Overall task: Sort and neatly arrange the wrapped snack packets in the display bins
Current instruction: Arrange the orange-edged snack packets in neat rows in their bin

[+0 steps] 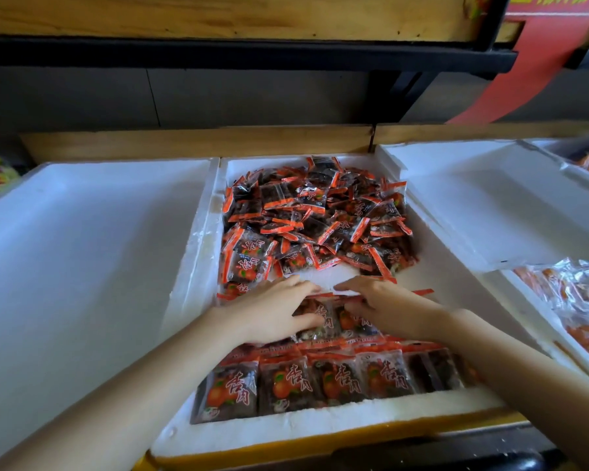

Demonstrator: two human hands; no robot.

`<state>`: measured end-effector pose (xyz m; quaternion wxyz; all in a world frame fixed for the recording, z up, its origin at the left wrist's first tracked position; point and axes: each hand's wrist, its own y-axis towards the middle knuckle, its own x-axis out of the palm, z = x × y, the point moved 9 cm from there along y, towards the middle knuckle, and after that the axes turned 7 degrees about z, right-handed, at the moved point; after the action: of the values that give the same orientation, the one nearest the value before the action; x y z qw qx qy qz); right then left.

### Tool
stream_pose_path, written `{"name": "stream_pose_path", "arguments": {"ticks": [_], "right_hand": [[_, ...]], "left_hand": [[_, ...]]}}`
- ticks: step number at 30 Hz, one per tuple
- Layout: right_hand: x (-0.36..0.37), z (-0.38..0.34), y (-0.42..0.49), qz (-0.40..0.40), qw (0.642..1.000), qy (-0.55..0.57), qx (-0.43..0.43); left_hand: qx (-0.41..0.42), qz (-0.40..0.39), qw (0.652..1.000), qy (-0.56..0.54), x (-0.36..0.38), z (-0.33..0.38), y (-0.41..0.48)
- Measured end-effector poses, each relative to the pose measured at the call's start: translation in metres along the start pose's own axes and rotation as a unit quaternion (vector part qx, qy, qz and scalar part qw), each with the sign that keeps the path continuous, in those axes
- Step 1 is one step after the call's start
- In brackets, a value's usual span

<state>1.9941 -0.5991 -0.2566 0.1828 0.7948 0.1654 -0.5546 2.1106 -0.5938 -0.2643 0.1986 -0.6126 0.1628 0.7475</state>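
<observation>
A white foam bin [198, 253] in the middle holds dark snack packets with orange-red edges. A loose heap of packets [317, 215] fills its far half. A tidy front row of packets [323, 382] stands along the near wall, and a second row [334, 317] lies just behind it. My left hand [272, 311] rests flat on the left part of that second row, fingers straight. My right hand [385, 304] rests on its right part, fingers stretched toward the left hand. A bare patch of foam floor [320, 275] shows between the heap and my fingertips.
A foam lid or tray [82, 253] lies to the left. Another foam lid [490, 205] leans at the right over a bin of clear-wrapped orange snacks [578, 300]. A wooden shelf [218, 15] hangs above, with a red banner [531, 62] at upper right.
</observation>
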Motion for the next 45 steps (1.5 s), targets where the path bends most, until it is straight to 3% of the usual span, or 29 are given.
{"name": "stream_pose_path", "arguments": {"ticks": [6,14,22,26,29,32,35,38,40,45], "right_hand": [[-0.040,0.012,0.058,0.164,0.986,0.026,0.025],[-0.018,0.024,0.126,0.110,0.992,-0.065,0.011],[-0.040,0.035,0.118,0.228,0.972,-0.062,-0.011],[-0.064,0.039,0.102,0.298,0.954,-0.039,0.020],[-0.086,0.034,0.092,0.361,0.930,0.049,0.047],[-0.095,0.023,0.090,0.351,0.895,0.268,0.058],[-0.084,-0.016,0.094,0.233,0.876,0.422,0.001],[-0.075,-0.041,0.094,0.213,0.895,0.392,-0.030],[-0.072,-0.047,0.092,0.229,0.899,0.372,-0.028],[-0.071,-0.049,0.088,0.257,0.906,0.337,-0.019]], "left_hand": [[-0.034,0.191,0.980,-0.045,-0.062,-0.036,0.033],[-0.091,0.188,0.977,-0.043,-0.055,-0.081,0.072],[-0.080,0.277,0.957,-0.025,-0.071,-0.089,0.072],[-0.075,0.320,0.944,-0.007,-0.083,-0.083,0.066],[-0.073,0.413,0.904,-0.081,-0.105,-0.079,0.048],[-0.114,0.490,0.833,-0.232,-0.125,-0.082,0.024],[-0.172,0.480,0.737,-0.444,-0.117,-0.095,0.017],[-0.212,0.414,0.631,-0.620,-0.093,-0.091,0.014],[-0.225,0.376,0.608,-0.662,-0.078,-0.090,0.015],[-0.163,0.250,0.654,-0.695,-0.068,-0.066,0.018]]}}
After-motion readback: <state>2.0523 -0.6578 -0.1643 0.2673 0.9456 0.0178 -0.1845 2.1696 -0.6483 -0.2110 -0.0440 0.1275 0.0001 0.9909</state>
